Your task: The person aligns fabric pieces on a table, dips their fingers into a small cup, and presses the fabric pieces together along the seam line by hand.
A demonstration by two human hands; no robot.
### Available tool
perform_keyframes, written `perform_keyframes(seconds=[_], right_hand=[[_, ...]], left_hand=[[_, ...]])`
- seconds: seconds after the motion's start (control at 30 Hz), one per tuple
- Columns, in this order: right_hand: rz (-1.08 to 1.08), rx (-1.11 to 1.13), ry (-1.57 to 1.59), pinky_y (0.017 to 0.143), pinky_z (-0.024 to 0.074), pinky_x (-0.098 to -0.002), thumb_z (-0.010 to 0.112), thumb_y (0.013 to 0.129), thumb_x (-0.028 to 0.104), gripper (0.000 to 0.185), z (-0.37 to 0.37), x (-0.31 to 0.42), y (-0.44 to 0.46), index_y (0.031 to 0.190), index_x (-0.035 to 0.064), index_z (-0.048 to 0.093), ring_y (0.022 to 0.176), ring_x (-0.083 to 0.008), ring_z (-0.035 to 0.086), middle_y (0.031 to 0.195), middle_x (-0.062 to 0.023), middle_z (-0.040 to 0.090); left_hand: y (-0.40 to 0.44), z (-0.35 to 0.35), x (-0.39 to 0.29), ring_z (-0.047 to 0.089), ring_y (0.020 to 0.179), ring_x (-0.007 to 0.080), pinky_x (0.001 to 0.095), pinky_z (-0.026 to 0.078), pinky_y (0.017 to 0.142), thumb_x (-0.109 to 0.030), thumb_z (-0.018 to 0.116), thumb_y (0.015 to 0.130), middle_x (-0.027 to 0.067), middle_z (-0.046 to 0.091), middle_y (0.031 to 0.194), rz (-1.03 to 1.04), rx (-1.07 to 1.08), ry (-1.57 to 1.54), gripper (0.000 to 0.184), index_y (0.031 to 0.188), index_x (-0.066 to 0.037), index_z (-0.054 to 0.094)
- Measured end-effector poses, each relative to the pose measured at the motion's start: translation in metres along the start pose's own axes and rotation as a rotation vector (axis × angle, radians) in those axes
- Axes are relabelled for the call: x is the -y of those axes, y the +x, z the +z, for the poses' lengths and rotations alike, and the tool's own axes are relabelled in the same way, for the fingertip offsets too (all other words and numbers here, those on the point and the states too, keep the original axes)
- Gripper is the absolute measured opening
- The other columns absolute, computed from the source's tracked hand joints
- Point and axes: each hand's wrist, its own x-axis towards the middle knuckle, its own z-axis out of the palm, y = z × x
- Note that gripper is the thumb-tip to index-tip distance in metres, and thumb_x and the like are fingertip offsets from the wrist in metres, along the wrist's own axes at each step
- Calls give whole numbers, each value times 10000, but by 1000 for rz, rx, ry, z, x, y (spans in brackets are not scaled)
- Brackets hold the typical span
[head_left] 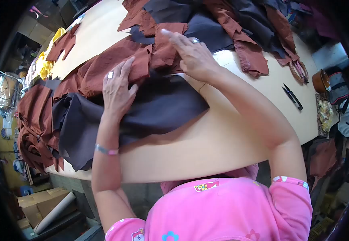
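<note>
Resting left hand [118, 90] on rust cloth [94, 78]; right hand [194, 58] over more.

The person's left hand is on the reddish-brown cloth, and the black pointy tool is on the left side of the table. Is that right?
Not quite. The left hand is on the reddish-brown cloth, but the black pointy tool is on the right side of the table. The head view shows it.
</note>
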Motion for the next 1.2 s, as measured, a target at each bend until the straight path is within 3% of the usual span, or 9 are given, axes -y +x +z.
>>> perform_keyframes(seconds=[0.2, 0.3, 0.37, 0.43, 0.73, 0.83, 0.93, 1.03, 1.2], right_hand=[[-272, -322, -303, 982, 257, -465, 521, 772, 12, 628, 8, -18, 26, 1351, 225, 402, 835, -171, 570, 674, 20, 568], [-296, -181, -129, 987, 268, -475, 542, 778, 0, 642, -54, 10, -7, 1365, 201, 379, 726, -185, 574, 711, -19, 573], [-279, -36, 24, 966, 320, -430, 570, 762, -47, 656, -79, 20, -43, 1358, 151, 382, 747, -182, 593, 919, -57, 629], [-206, 196, 151, 940, 353, -388, 597, 719, -86, 708, -97, 35, -74, 1360, 113, 372, 734, -181, 594, 1070, -46, 623], [285, 144, 526, 604, 390, -204, 486, 783, -60, 592, -98, 5, -39, 1337, 131, 406, 586, -63, 449, 620, -12, 474], [240, 57, 401, 607, 426, -273, 508, 783, -43, 552, -66, -27, -39, 1301, 137, 442, 605, -147, 508, 644, -62, 526], [202, -38, 337, 655, 476, -418, 506, 757, -24, 484, -47, -35, -46, 1218, 125, 508, 666, -331, 616, 701, -173, 619], [280, 87, 295, 635, 429, -260, 504, 792, -43, 573, -49, -36, -53, 1314, 186, 441, 579, -138, 494, 640, -66, 533], [236, 374, 264, 656, 438, -329, 475, 758, -52, 599, -72, -34, -62, 1318, 154, 430, 630, -186, 548, 675, -112, 552]], left_hand=[[-22, 22, 14, 542, 896, 305, 378, 413, 811, -63, 581, 763, 104, 569, 940, 102, -220, -191, 205, 968, -62, 587], [-54, -12, 11, 559, 948, 255, 327, 412, 855, -77, 567, 826, 90, 579, 955, 122, -215, -217, 198, 1021, -48, 583], [-89, -13, 21, 550, 1003, 162, 283, 406, 888, -119, 523, 908, 66, 585, 1038, -379, -184, -945, 213, 1081, -3, 567], [-86, -31, 8, 481, 1125, 138, 275, 361, 965, -179, 471, 951, 81, 525, 1232, -695, -234, -773, 393, 1256, 68, 462], [18, -30, -42, 546, 881, 257, 349, 436, 772, -87, 635, 808, 88, 585, 916, 135, -561, -134, 159, 959, -66, 591], [-12, -27, -106, 520, 922, 279, 364, 432, 762, -290, 722, 664, 102, 528, 1013, 214, 20, -193, 430, 1005, -102, 541], [-36, 6, -112, 512, 911, 277, 364, 443, 763, -136, 669, 645, 110, 499, 1009, 148, 171, -177, 416, 1029, -61, 527], [-42, -2, -85, 506, 858, 290, 363, 447, 731, 21, 558, 643, 121, 501, 933, 247, 303, -206, 319, 955, -26, 514], [-61, -68, -30, 540, 770, 329, 394, 444, 703, 32, 509, 650, 130, 546, 780, 98, 700, -1, 190, 815, -48, 561]])
